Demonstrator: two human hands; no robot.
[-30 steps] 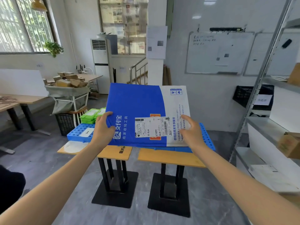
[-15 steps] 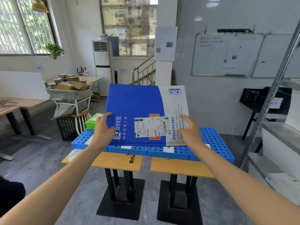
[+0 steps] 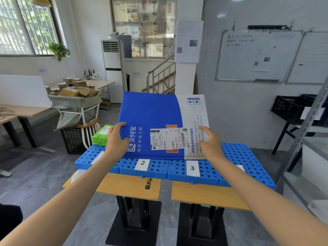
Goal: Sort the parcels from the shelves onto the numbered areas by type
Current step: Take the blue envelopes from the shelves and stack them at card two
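Before us stands the surface (image 3: 127,188), two wooden tops side by side, carrying a row of blue perforated platforms (image 3: 236,155) with white labels: label 2 (image 3: 142,163) and label 3 (image 3: 192,168) are readable, the outer ones hidden or cut off. We hold the blue-and-white mailer (image 3: 152,114) in the air above the middle platforms, tilted up toward us, clear of them. Our left hand (image 3: 116,139) is clamped on its lower left edge, thumb on the face; our right hand (image 3: 209,144) pinches the lower right edge. It looks like a light, flat, padded envelope, somewhat floppy and slick, so we judge a two-edge grip wise. Green packets (image 3: 102,134) lie on the far left platform.
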